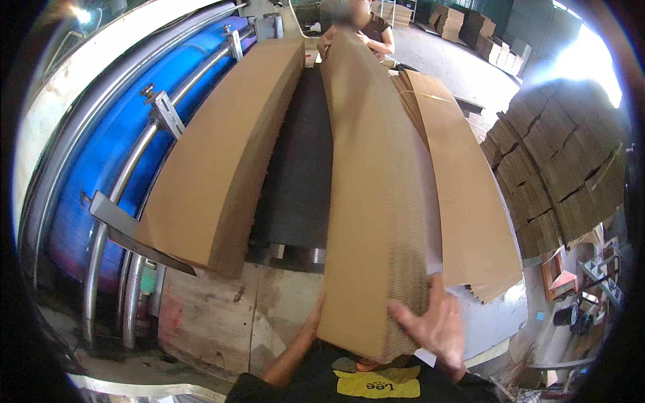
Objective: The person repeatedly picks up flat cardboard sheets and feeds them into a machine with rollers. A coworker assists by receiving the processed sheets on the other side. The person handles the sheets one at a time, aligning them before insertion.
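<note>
A long stack of brown corrugated cardboard sheets (363, 201) stretches away from my body, its near end close to my waist. My left hand (312, 329) reaches the left side of this near end; the stack hides its fingers. My right hand (437, 326) lies against the right side of the stack, thumb apart and fingers stretched out. At the far end, a person (376, 37) has hands on the same stack. To the left, a second cardboard stack (222, 154) rests on the machine. A dark belt surface (295, 161) shows between the two stacks.
A blue roller (114, 168) with metal rods (127, 174) and a metal bracket (138, 232) runs along the left. Another cardboard pile (463, 181) lies on the right. Beyond it stand tall cardboard bundles (557, 161); more cardboard stacks (447, 23) stand on the far floor.
</note>
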A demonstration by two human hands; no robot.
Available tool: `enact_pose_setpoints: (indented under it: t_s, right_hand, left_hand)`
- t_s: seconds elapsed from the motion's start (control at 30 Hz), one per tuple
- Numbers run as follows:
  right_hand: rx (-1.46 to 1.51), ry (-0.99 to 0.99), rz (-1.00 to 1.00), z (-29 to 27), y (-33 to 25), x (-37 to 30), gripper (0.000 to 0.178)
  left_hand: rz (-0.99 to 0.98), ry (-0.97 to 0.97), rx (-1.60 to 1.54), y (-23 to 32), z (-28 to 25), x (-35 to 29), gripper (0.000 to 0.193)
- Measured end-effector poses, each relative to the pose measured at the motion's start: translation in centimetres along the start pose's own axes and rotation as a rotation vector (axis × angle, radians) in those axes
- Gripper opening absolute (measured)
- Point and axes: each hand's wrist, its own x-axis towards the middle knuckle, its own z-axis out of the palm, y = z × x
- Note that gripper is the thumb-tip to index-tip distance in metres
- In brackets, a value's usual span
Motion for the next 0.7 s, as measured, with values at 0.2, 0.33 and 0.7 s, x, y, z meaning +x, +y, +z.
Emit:
enact_pose_setpoints:
  t_s: [0.2,0.33,0.7]
  right_hand:
    - [0.082,-0.069,-0.455,4.5,-5.1,0.2,0.109]
    - [0.122,-0.157,-0.696,8.0,-8.1,-0.6,0.102]
    - [-0.010,-0.106,-1.078,11.2,-12.4,-1.0,0.082]
  left_hand:
    - [0.243,0.080,0.043,2.4,-3.4,-3.9,0.071]
    - [0.408,0.246,0.114,3.4,-6.8,-7.1,0.072]
    - [0.746,0.721,0.164,2.8,-9.5,-12.8,0.074]
